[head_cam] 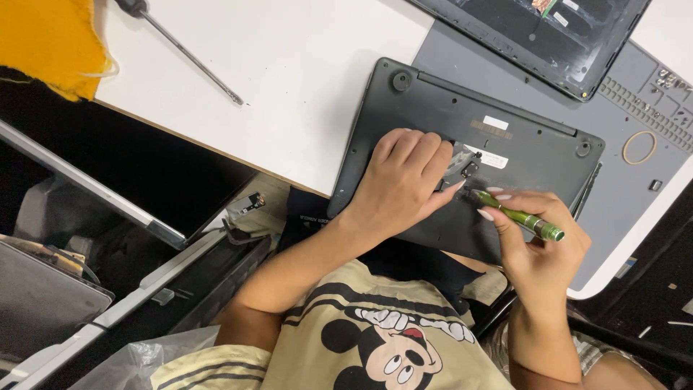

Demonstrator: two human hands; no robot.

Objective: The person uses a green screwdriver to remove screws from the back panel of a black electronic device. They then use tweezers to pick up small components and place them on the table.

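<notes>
Nearest the camera, the left hand (402, 184) lay palm down on the underside of a black laptop (462, 152), fingers curled and pressed flat against the case rather than gripping anything. Just beside it, the right hand (538, 242) was closed around a green screwdriver (520, 217), held like a pen with its tip angled down at a small opening in the case (465, 167), close to the left fingertips. The laptop lay upside down between both hands, its near edge hanging past the edge of the white table (289, 79) and over the person's lap, while its far edge rested on a grey work mat (621, 195).

Beyond the hands, the far half of the laptop's base was uncovered, with two round rubber feet at its far corners. To the left of the laptop, a broad stretch of white tabletop lay open. Farther off on it, well apart from the hands, lay a long black-handled screwdriver (184, 52), and a yellow cloth (50, 40) lay over the table's corner. At the far right, a second opened laptop (556, 36) lay on the mat, near a thin ring (639, 147).
</notes>
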